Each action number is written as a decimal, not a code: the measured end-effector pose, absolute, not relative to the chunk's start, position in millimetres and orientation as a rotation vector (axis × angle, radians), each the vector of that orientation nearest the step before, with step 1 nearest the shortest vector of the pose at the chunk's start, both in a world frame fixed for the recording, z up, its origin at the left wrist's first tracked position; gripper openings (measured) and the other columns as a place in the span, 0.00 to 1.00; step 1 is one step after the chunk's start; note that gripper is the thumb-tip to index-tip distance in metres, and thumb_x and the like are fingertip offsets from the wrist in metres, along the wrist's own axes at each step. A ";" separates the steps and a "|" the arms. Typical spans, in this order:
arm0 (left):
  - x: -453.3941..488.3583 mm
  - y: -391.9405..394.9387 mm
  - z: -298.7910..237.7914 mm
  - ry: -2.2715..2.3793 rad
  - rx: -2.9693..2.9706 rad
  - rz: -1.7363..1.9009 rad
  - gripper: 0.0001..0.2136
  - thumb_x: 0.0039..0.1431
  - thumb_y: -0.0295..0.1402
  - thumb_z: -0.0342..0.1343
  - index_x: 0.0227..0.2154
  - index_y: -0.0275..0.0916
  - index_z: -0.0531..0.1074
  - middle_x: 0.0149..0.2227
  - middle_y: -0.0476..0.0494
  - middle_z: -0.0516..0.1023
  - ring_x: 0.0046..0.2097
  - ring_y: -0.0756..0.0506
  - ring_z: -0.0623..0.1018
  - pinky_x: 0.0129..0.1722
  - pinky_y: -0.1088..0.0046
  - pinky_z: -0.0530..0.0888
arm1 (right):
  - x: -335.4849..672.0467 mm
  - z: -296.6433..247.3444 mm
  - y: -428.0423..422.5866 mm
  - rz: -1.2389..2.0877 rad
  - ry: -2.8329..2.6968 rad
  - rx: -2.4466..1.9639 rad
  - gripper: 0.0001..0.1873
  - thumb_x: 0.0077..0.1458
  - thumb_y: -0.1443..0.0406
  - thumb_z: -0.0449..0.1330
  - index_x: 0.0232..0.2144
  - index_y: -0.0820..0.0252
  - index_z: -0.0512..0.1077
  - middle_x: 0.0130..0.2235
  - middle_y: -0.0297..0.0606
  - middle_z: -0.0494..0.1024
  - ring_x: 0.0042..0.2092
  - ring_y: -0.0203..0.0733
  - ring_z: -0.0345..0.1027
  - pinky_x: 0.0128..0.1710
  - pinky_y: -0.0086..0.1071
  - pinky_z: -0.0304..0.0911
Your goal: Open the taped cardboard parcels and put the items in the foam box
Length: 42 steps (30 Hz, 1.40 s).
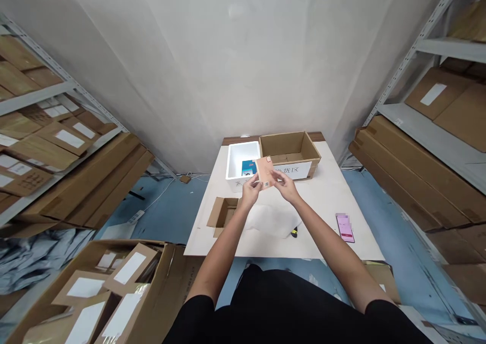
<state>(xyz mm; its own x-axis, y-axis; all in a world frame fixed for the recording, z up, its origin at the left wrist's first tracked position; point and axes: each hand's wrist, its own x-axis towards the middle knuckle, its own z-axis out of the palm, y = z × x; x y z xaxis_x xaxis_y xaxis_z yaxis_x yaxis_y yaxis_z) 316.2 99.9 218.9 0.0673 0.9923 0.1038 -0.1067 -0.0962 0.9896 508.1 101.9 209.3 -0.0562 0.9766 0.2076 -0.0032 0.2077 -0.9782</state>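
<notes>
Between my two hands I hold up an orange-pink book [265,169] with a small barcode near its lower edge. My left hand [251,190] grips its lower left side, and my right hand [285,187] pinches the lower right. Just behind the book stands a white foam box [232,169] with a blue book [248,167] in it. A labelled cardboard box [314,164] is to its right, partly covered by the book. Below my hands lies a crumpled white sheet [271,220]. Beside my left forearm sits a small open carton [216,212].
A phone [345,227] lies on the white table [322,248] at the right. A yellow and black tool [294,231] touches the white sheet. Shelves of parcels [68,139] rise on both sides, and a large carton of parcels [161,288] stands at lower left.
</notes>
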 end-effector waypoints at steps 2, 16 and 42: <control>300.6 104.9 214.6 1.018 1.181 1.234 0.35 0.54 0.45 0.70 0.65 0.39 0.75 0.60 0.35 0.79 0.52 0.39 0.82 0.51 0.60 0.81 | 514.7 201.2 115.2 1.048 -1.271 -1.173 0.35 0.52 0.55 0.67 0.63 0.51 0.73 0.61 0.45 0.78 0.59 0.52 0.73 0.56 0.47 0.73; 185.0 255.7 165.0 1.121 1.060 1.214 0.33 0.52 0.35 0.70 0.63 0.39 0.77 0.46 0.44 0.80 0.39 0.49 0.78 0.46 0.64 0.80 | 409.8 166.1 264.1 1.326 -1.093 -1.125 0.40 0.44 0.57 0.71 0.60 0.54 0.72 0.40 0.34 0.81 0.38 0.42 0.76 0.41 0.37 0.73; 216.1 166.6 29.1 1.505 1.311 0.916 0.26 0.63 0.32 0.62 0.65 0.47 0.73 0.68 0.39 0.71 0.62 0.39 0.77 0.60 0.60 0.75 | 482.3 15.5 127.3 1.058 -1.060 -1.704 0.35 0.55 0.58 0.62 0.65 0.54 0.70 0.60 0.47 0.77 0.56 0.51 0.75 0.59 0.49 0.70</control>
